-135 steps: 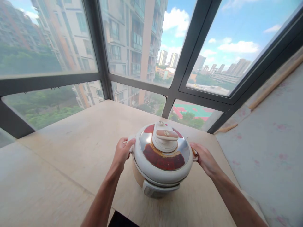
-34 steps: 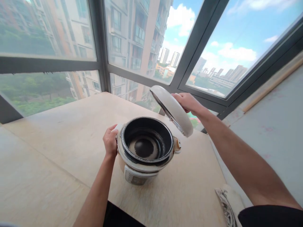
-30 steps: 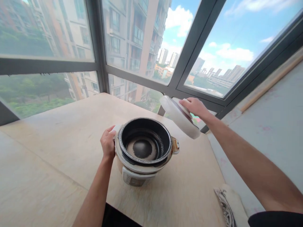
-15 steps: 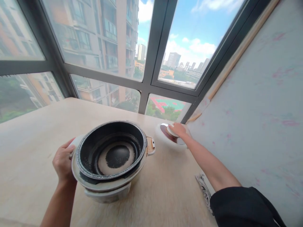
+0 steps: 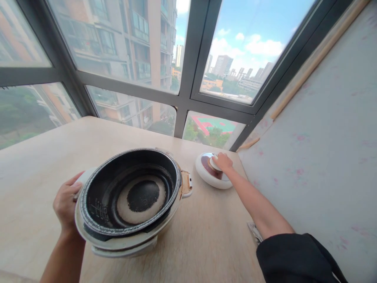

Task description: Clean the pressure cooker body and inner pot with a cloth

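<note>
A cream pressure cooker [image 5: 129,236] stands uncovered on the wooden table [image 5: 212,236], its dark inner pot [image 5: 132,194] empty and worn in the middle. My left hand [image 5: 65,202] grips the cooker's left side handle. The cooker's lid [image 5: 210,175] lies flat on the table at the far right, near the window corner. My right hand [image 5: 224,161] is stretched out to it, fingers closed on the lid's top knob.
Large windows with dark frames [image 5: 185,102] wrap the far side of the table. A pale wall [image 5: 318,129] runs along the right edge. A patterned cloth corner [image 5: 255,232] lies beside my right elbow.
My right hand carried the lid off the cooker to the right and set it down flat on the table. My left hand stayed on the cooker's handle. The camera moved closer.
</note>
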`<state>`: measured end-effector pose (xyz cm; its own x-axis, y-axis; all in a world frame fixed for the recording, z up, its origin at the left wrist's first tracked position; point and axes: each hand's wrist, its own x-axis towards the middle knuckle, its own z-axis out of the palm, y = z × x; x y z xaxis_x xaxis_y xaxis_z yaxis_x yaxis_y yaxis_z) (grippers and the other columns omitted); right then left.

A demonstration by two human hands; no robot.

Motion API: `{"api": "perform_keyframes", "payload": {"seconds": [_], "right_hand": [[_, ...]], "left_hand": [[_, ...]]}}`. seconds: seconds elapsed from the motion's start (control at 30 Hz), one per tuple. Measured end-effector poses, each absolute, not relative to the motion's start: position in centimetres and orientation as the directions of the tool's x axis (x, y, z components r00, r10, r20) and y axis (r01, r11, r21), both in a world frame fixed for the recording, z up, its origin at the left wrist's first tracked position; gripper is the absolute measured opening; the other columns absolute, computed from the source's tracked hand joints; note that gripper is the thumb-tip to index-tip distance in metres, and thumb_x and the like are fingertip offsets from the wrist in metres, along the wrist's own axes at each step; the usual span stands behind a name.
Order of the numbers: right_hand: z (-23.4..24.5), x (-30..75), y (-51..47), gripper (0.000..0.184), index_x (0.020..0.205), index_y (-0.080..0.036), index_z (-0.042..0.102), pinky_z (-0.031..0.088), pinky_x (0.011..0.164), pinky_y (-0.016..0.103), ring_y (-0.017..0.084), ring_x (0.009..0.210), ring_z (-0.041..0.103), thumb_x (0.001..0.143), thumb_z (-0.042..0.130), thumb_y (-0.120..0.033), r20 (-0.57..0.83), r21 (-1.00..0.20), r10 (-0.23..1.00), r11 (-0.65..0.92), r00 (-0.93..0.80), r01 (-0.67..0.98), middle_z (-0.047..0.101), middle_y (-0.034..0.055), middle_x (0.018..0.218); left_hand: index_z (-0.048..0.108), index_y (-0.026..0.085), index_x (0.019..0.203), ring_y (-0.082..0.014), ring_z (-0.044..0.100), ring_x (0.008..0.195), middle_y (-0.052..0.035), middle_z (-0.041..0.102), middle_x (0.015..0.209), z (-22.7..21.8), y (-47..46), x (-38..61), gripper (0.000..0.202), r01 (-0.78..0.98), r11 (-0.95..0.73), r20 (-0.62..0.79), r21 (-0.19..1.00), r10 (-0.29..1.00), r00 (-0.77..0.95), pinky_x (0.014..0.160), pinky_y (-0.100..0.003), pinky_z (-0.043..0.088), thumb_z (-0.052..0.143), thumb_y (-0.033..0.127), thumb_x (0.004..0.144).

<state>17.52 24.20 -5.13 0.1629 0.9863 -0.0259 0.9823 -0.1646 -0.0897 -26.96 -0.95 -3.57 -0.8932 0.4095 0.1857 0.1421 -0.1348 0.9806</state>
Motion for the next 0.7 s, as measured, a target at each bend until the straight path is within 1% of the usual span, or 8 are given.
{"api": "perform_keyframes", "payload": {"seconds": [0.1, 0.17, 0.3, 0.43, 0.5, 0.57, 0.63, 0.7], "right_hand": [[-5.3, 17.1, 23.9, 0.054, 0.129, -0.009, 0.059, 0.047, 0.093, 0.041, 0.035, 0.120, 0.060, 0.098, 0.048, -0.052, -0.016, -0.092, 0.987, -0.158, 0.157, 0.983, 0.059, 0.0215, 0.128], [-5.3, 16.8, 23.7, 0.053, 0.128, -0.010, 0.060, 0.047, 0.093, 0.040, 0.035, 0.119, 0.061, 0.098, 0.049, -0.052, -0.008, -0.102, 0.989, -0.148, 0.148, 0.984, 0.059, 0.0213, 0.128], [-4.4, 16.0, 23.1, 0.049, 0.121, -0.012, 0.064, 0.046, 0.089, 0.038, 0.032, 0.113, 0.063, 0.097, 0.048, -0.051, 0.019, -0.149, 0.993, -0.112, 0.116, 0.982, 0.063, 0.0193, 0.123], [-2.1, 14.5, 22.4, 0.045, 0.113, -0.015, 0.067, 0.044, 0.083, 0.034, 0.029, 0.108, 0.063, 0.096, 0.047, -0.052, 0.095, -0.217, 0.993, -0.050, 0.072, 0.975, 0.066, 0.0159, 0.118], [-0.5, 13.5, 22.0, 0.044, 0.110, -0.017, 0.067, 0.043, 0.081, 0.033, 0.028, 0.106, 0.062, 0.096, 0.047, -0.054, 0.141, -0.243, 0.989, 0.003, 0.032, 0.970, 0.067, 0.0134, 0.116], [1.3, 12.3, 21.4, 0.044, 0.104, -0.019, 0.068, 0.042, 0.078, 0.032, 0.026, 0.101, 0.062, 0.096, 0.046, -0.056, 0.198, -0.273, 0.980, 0.082, -0.028, 0.959, 0.068, 0.0109, 0.110], [3.3, 11.0, 20.7, 0.042, 0.099, -0.019, 0.068, 0.041, 0.077, 0.032, 0.024, 0.095, 0.061, 0.094, 0.048, -0.055, 0.302, -0.319, 0.948, 0.200, -0.100, 0.927, 0.069, 0.0096, 0.103], [5.4, 9.8, 20.0, 0.037, 0.099, -0.019, 0.069, 0.043, 0.079, 0.033, 0.024, 0.094, 0.061, 0.089, 0.055, -0.052, 0.443, -0.346, 0.882, 0.334, -0.162, 0.877, 0.069, 0.0094, 0.102]], "left_hand": [[0.076, 0.014, 0.094, -0.0178, 0.063, 0.089, -0.0024, 0.075, 0.098, -3.1, -1.0, -26.6, 0.046, -0.035, -0.209, 0.054, 0.977, 0.406, -0.912, 0.073, -0.025, 0.046, 0.069, 0.037, 0.055], [0.076, 0.014, 0.095, -0.0170, 0.062, 0.084, -0.0021, 0.074, 0.092, -2.9, -1.0, -26.4, 0.048, -0.091, -0.232, 0.015, 0.969, 0.419, -0.908, 0.070, -0.025, 0.045, 0.069, 0.037, 0.054], [0.074, 0.012, 0.089, -0.0178, 0.060, 0.086, -0.0036, 0.072, 0.096, -2.6, -1.1, -26.0, 0.041, -0.039, -0.275, 0.084, 0.961, 0.421, -0.903, 0.071, -0.026, 0.045, 0.068, 0.037, 0.057], [0.072, 0.011, 0.099, -0.0193, 0.061, 0.085, -0.0040, 0.072, 0.092, -2.5, -1.1, -25.7, 0.049, -0.113, -0.260, 0.020, 0.959, 0.460, -0.888, 0.071, -0.027, 0.046, 0.066, 0.037, 0.057], [0.071, 0.011, 0.102, -0.0191, 0.061, 0.087, -0.0047, 0.072, 0.095, -2.5, -1.2, -25.7, 0.051, -0.117, -0.265, 0.022, 0.957, 0.467, -0.884, 0.074, -0.027, 0.047, 0.067, 0.037, 0.058], [0.070, 0.011, 0.105, -0.0189, 0.061, 0.087, -0.0052, 0.072, 0.095, -2.7, -1.2, -25.8, 0.054, -0.137, -0.269, 0.015, 0.953, 0.494, -0.869, 0.074, -0.028, 0.047, 0.067, 0.040, 0.059], [0.069, 0.010, 0.107, -0.0188, 0.061, 0.084, -0.0055, 0.071, 0.092, -2.8, -1.3, -25.9, 0.057, -0.169, -0.271, -0.006, 0.947, 0.515, -0.857, 0.072, -0.028, 0.046, 0.067, 0.042, 0.059], [0.069, 0.010, 0.107, -0.0194, 0.061, 0.083, -0.0064, 0.071, 0.092, -2.9, -1.5, -26.0, 0.059, -0.196, -0.273, -0.020, 0.942, 0.537, -0.843, 0.072, -0.029, 0.046, 0.068, 0.043, 0.058]]}}
